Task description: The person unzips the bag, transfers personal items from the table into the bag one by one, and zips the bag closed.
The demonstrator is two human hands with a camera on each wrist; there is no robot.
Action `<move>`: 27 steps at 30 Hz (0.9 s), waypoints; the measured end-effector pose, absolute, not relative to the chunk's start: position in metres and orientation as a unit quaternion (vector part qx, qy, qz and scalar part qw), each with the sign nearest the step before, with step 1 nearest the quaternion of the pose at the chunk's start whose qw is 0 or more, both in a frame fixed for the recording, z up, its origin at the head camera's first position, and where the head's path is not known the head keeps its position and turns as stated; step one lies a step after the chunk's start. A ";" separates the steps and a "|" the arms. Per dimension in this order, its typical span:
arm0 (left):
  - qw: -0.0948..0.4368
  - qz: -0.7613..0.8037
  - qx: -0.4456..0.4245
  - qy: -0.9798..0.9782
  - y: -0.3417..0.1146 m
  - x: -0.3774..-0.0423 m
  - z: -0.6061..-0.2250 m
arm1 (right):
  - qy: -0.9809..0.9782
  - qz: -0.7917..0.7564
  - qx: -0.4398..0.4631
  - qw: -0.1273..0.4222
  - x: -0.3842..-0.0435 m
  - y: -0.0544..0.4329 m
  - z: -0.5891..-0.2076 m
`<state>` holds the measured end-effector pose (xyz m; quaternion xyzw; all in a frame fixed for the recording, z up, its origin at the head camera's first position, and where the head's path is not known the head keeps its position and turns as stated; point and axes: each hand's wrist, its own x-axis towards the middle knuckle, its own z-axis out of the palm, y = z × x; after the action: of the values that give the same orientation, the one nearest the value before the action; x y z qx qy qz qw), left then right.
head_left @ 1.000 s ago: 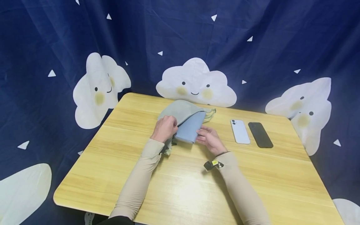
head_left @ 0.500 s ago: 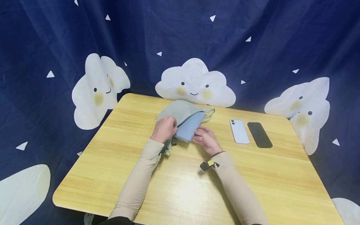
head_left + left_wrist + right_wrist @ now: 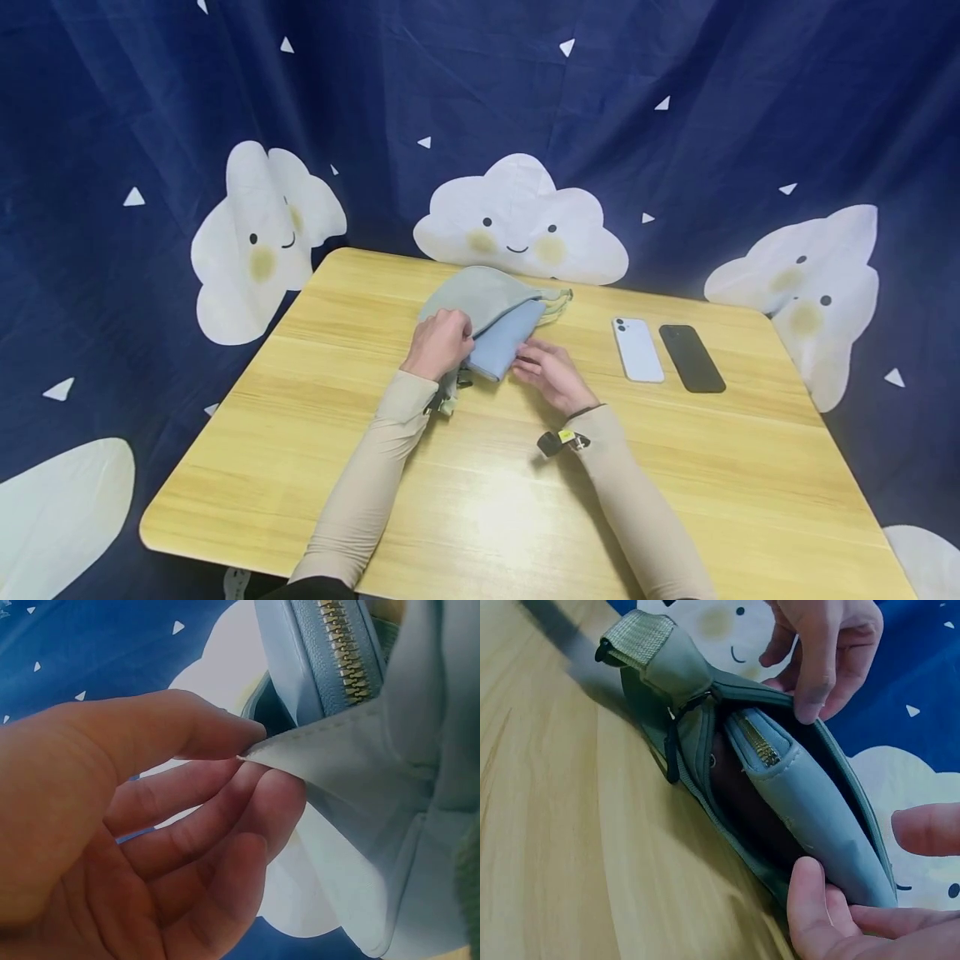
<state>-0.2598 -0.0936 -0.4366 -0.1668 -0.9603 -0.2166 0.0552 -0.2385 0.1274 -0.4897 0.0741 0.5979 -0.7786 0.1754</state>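
Observation:
A light-blue zip wallet (image 3: 501, 340) sits partly inside the open mouth of a grey-green crescent bag (image 3: 480, 292). Its brass zipper (image 3: 343, 652) shows in the left wrist view. My left hand (image 3: 441, 343) pinches the edge of the bag's opening between thumb and fingers, lifting that edge away from the wallet. At the wallet's near right end is my right hand (image 3: 553, 375). In the right wrist view its fingertips (image 3: 808, 881) touch the wallet, while another digit stands apart, outside the bag's rim. The wallet's inner end is hidden in the bag in the head view.
A white phone (image 3: 638, 350) and a black phone (image 3: 692, 358) lie side by side on the wooden table (image 3: 480, 508), right of the bag. The bag's strap (image 3: 558, 304) trails at its far right end. A dark blue cloud-print curtain (image 3: 480, 100) hangs behind the table.
The wallet has moved left and a little deeper into the bag, its right edge tilting. My right hand has moved slightly left with it. The left hand keeps its hold on the bag's edge.

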 end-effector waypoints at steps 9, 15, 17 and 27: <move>0.055 -0.221 -0.167 -0.959 -0.095 -0.260 -0.437 | 0.589 -0.787 0.058 0.173 -0.238 0.127 -0.487; 0.055 -0.219 -0.164 -0.960 -0.095 -0.259 -0.438 | 0.588 -0.788 0.054 0.177 -0.241 0.123 -0.489; 0.055 -0.220 -0.164 -0.960 -0.095 -0.259 -0.438 | 0.586 -0.788 0.051 0.181 -0.242 0.124 -0.491; 0.054 -0.222 -0.167 -0.959 -0.096 -0.261 -0.439 | 0.577 -0.790 0.064 0.196 -0.239 0.129 -0.490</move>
<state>-0.2612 -0.0956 -0.4393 -0.1670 -0.9592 -0.2216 0.0540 -0.2394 0.1287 -0.4905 0.0636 0.5771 -0.7902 0.1960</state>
